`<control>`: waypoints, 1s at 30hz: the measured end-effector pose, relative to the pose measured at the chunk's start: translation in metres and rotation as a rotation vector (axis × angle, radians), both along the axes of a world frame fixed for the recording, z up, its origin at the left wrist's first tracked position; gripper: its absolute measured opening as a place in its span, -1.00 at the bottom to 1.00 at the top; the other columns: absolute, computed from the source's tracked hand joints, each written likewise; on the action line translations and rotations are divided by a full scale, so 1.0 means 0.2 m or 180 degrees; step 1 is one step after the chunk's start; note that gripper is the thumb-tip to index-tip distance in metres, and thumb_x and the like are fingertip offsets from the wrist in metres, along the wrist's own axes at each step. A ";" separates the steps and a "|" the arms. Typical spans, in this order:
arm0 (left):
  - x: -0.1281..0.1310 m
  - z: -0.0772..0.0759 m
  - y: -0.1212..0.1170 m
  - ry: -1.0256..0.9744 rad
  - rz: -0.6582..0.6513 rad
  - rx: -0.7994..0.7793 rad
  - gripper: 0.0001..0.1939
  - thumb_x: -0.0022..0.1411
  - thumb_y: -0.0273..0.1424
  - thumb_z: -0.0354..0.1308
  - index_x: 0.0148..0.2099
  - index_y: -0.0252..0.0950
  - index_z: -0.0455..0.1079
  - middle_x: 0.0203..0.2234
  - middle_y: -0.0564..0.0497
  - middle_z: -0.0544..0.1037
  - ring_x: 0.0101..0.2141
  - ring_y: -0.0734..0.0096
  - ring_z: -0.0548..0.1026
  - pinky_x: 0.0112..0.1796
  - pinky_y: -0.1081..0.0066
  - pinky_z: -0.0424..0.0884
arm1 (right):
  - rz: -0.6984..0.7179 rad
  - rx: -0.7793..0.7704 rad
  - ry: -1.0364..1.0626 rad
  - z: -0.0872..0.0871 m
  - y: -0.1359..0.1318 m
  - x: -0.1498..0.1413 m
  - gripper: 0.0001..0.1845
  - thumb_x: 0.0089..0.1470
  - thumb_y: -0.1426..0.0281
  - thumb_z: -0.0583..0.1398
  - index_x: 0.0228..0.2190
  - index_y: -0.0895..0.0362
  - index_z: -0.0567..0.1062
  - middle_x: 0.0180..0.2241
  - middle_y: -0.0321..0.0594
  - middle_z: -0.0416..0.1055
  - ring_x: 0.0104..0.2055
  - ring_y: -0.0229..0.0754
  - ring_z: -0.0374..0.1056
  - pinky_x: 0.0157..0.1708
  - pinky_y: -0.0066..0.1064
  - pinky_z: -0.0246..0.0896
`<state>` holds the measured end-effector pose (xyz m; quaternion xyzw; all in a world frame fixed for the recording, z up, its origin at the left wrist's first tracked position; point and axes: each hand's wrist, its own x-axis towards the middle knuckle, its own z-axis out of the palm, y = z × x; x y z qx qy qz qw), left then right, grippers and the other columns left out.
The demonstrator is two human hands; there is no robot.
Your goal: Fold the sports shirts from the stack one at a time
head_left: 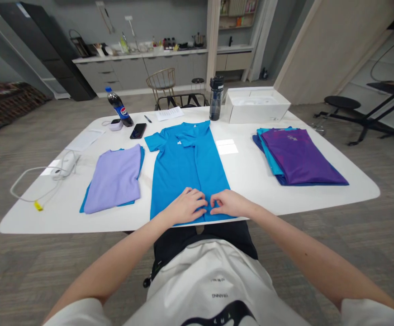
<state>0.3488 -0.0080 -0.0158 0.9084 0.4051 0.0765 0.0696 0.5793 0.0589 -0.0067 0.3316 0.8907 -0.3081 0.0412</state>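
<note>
A blue T-shirt lies lengthwise in front of me, its collar at the far end. Its right side is folded inward over the body, and that sleeve is turned back near the chest; the left sleeve is spread outward. Close to the hem at the table's near edge, my left hand has its fingers bent onto the cloth beside the folded edge. Just to the right, my right hand is curled, thumb and forefinger closing on the fabric of the folded layer. Little space separates the two hands.
Left of the shirt lies a folded lilac garment over a blue one; a stack topped by a purple shirt is at right. Behind are a phone, cola bottle, dark water bottle and white box. A cable trails at left.
</note>
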 end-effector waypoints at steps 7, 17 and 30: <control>0.01 -0.04 -0.11 -0.0204 0.0060 -0.0729 -0.76 0.44 -0.23 0.07 -0.25 -0.21 0.43 -0.33 0.05 0.52 -0.22 0.34 0.45 -0.12 0.27 0.18 | 0.0319 -0.0273 0.0004 -0.02 0.06 -0.08 -0.81 0.08 0.17 0.36 -0.31 0.00 0.62 -0.46 -0.35 0.50 -0.39 -0.22 0.39 -0.42 -0.45 -0.01; -0.30 0.02 0.21 -0.0877 0.1376 -0.0801 -0.75 0.49 -0.27 -0.01 -0.17 -0.19 0.46 -0.26 0.05 0.58 -0.20 0.34 0.51 -0.13 0.28 0.25 | -0.0725 0.0573 0.0563 -0.08 0.92 -0.55 -0.80 0.27 0.24 0.20 -0.20 0.05 0.59 -0.36 -0.27 0.53 -0.33 -0.19 0.40 -0.33 -0.43 0.10; -0.73 -0.08 1.26 -0.0618 0.2936 0.0046 -0.74 0.46 -0.28 -0.01 0.05 -0.21 0.43 -0.07 -0.09 0.57 -0.02 0.17 0.50 -0.03 0.24 0.35 | -0.1039 0.1365 -0.0163 -0.21 1.85 -1.16 -0.61 0.30 0.25 0.15 0.12 0.00 0.49 0.14 0.05 0.35 0.21 0.21 0.23 0.05 0.01 0.24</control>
